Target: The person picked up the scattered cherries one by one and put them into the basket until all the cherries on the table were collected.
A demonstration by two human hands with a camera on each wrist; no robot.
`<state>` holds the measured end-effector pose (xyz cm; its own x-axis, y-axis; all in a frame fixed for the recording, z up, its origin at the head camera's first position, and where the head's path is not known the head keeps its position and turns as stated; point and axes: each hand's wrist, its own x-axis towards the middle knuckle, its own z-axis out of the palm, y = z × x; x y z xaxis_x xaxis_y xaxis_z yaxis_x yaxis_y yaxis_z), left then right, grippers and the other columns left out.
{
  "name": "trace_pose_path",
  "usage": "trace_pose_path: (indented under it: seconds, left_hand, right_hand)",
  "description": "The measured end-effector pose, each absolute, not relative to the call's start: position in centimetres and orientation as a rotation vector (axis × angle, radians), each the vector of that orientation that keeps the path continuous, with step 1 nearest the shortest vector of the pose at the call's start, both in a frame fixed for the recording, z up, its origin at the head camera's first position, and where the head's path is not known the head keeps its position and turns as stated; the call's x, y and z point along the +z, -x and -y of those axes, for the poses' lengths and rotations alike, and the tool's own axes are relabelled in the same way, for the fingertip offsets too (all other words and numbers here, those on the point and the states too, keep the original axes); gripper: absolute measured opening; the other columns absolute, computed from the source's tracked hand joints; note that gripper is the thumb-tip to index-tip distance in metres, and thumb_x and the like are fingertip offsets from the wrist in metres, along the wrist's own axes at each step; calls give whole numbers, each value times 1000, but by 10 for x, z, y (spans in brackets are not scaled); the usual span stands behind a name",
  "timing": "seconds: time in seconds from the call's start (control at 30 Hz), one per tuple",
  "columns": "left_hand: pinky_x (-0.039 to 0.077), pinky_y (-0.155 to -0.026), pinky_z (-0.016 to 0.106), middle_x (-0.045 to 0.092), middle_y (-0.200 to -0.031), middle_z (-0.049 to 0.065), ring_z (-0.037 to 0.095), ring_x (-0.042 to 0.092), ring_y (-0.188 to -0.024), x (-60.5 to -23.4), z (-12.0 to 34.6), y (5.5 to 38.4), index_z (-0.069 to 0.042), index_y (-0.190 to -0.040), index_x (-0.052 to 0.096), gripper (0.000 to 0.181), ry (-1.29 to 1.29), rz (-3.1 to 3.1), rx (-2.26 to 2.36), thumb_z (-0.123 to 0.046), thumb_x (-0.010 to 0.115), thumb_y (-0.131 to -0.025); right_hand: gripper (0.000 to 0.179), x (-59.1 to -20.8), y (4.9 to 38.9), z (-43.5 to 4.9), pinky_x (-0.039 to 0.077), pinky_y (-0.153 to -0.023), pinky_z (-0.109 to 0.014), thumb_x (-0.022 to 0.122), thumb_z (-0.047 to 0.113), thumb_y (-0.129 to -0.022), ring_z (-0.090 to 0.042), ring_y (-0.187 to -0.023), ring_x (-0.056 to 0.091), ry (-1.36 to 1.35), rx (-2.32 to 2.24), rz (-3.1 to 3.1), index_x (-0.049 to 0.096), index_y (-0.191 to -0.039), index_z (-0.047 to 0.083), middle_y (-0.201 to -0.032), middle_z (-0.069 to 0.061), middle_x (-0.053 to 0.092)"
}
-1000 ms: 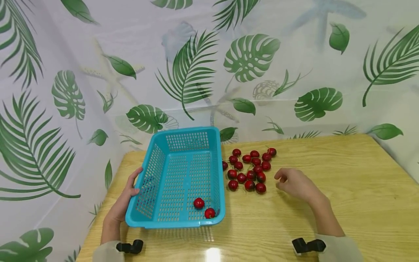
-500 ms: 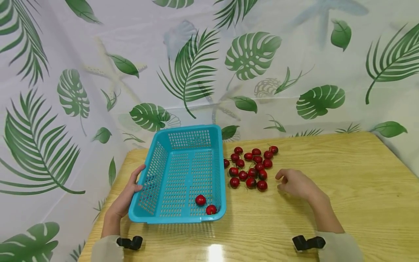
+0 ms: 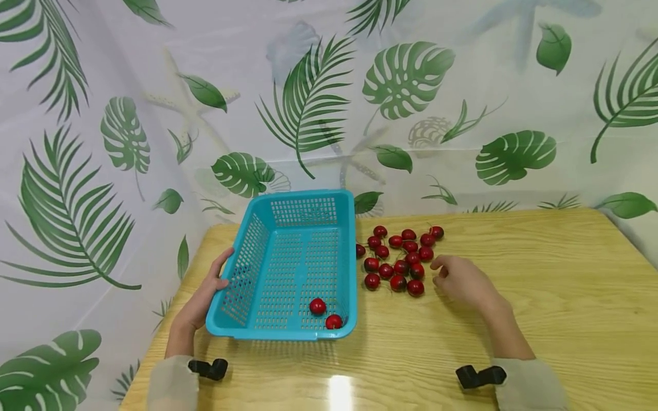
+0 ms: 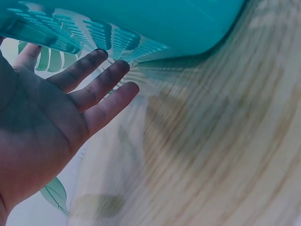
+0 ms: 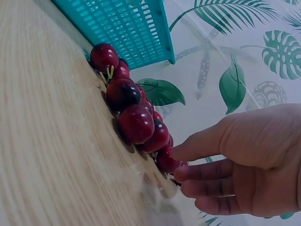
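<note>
A turquoise perforated plastic basket (image 3: pixel 352 257) stands on the wooden table, with two red cherries (image 3: pixel 317 306) near its front right corner. My left hand (image 3: pixel 203 297) rests at the basket's left outer side, thumb and index finger right at the rim. In the left wrist view, the other fingers (image 4: pixel 109 108) are spread and straight beside its slotted wall. To the right of the basket lies a loose bunch of dark red cherries (image 3: pixel 401 267), some with thin stems. My right hand (image 3: pixel 465 282) hovers at their right edge, fingers loosely bent, thumb tip close to the nearest cherries, nothing held.
The wooden table (image 3: pixel 555 285) extends right of the cherries and in front of the basket. A leaf-printed cloth (image 3: pixel 401 125) hangs directly behind the table and along its left side. Black clips (image 3: pixel 478 377) sit at both sleeve cuffs.
My right hand has moved slightly left, closer to the cherries. The whole head view has shifted a little. The left hand and basket keep the same relation, with the same two cherries inside.
</note>
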<state>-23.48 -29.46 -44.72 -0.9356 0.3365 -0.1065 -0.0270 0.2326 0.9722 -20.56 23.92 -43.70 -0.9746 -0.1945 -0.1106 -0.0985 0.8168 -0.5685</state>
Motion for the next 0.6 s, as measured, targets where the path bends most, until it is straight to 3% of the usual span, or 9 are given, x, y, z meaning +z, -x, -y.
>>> trace_pose_path:
  seconds: [0.3, 0.6]
  left_hand:
    - [48, -88, 31, 5, -161, 21, 44, 31, -131, -451, 298, 229, -25, -161, 3, 76, -289, -2192, 1765, -13, 36, -93]
    - [48, -88, 32, 8, -160, 22, 44, 34, -129, -450, 298, 236, -26, -161, 4, 77, -306, -2202, 1752, -14, 37, -92]
  right_hand:
    - [25, -440, 211, -241, 51, -71, -46, 59, 6, -91, -30, -84, 64, 166, -952, -2973, 67, -112, -6, -97, -17, 68]
    - [23, -433, 263, -261, 47, -56, -40, 54, 10, -92, -29, -72, 60, 71, -898, -3134, 67, -104, -6, -93, -21, 68]
